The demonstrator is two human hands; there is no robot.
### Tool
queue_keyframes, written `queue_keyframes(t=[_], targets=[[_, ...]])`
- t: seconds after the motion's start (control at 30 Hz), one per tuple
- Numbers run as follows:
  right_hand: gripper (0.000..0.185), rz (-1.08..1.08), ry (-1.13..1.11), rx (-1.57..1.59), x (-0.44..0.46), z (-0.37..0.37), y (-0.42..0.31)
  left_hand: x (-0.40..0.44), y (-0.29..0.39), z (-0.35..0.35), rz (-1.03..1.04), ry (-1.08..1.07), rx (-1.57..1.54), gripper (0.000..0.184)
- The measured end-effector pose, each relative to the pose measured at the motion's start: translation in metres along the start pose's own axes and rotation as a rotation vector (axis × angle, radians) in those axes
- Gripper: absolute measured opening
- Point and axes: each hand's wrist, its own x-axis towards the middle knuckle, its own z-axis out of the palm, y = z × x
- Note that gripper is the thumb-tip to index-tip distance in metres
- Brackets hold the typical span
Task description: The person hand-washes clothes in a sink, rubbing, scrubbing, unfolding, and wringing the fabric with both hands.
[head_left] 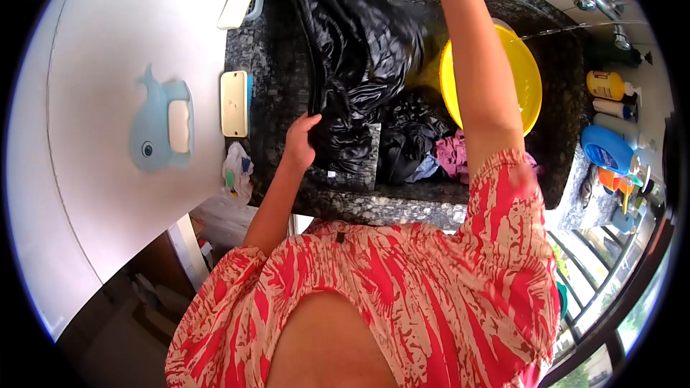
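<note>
A wet, shiny black garment (pixel 352 50) is spread over the dark stone washing surface, from the top edge down to the middle. My left hand (pixel 300 142) is closed at the garment's lower left edge, thumb and fingers on the cloth. My right arm stretches up across a yellow basin (pixel 530 79) and leaves the frame at the top, so my right hand is out of sight. Dark clothes (pixel 410 133) and a pink patterned cloth (pixel 451 154) lie bunched below the basin.
A tap (pixel 604 3) sends a thin stream from the upper right. Bottles, one blue (pixel 606 147) and one yellow (pixel 605 85), line the right ledge. A cream soap box (pixel 234 104) and a plastic bag (pixel 237 172) sit along the left edge, beside a whale-shaped holder (pixel 154 133).
</note>
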Motion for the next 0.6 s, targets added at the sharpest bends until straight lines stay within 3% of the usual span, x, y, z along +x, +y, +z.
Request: queue_keyframes(t=[0.07,0.1,0.13,0.17,0.2,0.27,0.3,0.37,0.43,0.5,0.53,0.6], targets=[[0.022,0.102,0.172,-0.311,-0.061,-0.039,0.044,0.013,-0.014,-0.033,-0.206,0.160,-0.121,0.032],[0.016,0.152,0.267,-0.504,-0.102,-0.065,0.072,0.009,-0.009,-0.026,-0.194,0.066,-0.124,0.032],[0.031,0.183,0.317,-0.570,-0.148,-0.102,0.117,0.008,-0.006,-0.020,-0.177,0.068,-0.139,0.033],[0.034,0.507,0.384,-0.689,-0.198,-0.127,0.122,0.008,-0.004,-0.014,-0.158,0.073,-0.155,0.035],[0.032,0.669,0.444,-0.897,-0.261,-0.173,0.164,0.008,-0.003,-0.008,-0.138,0.079,-0.170,0.037],[0.029,0.746,0.789,-0.971,-0.332,-0.179,0.148,0.010,0.000,0.002,-0.146,0.223,0.099,0.043],[0.030,0.811,0.943,-0.784,-0.345,-0.175,0.152,0.010,0.001,0.006,-0.153,0.295,0.236,0.048],[0.031,0.913,1.230,-0.384,-0.357,-0.166,0.154,0.005,0.011,0.020,-0.155,0.242,0.509,0.055],[0.033,0.610,1.050,0.596,-0.342,-0.152,0.165,0.010,0.017,0.019,-0.158,0.240,0.645,0.060],[0.035,0.657,0.694,0.965,-0.290,-0.100,0.134,0.004,0.032,0.036,-0.041,0.161,0.639,0.057],[0.040,0.709,0.223,0.819,-0.267,-0.079,0.117,-0.001,0.041,0.048,0.014,0.118,0.638,0.056],[0.050,1.001,-0.047,0.347,-0.233,-0.035,0.097,-0.012,0.054,0.076,0.127,0.044,0.651,0.058]])
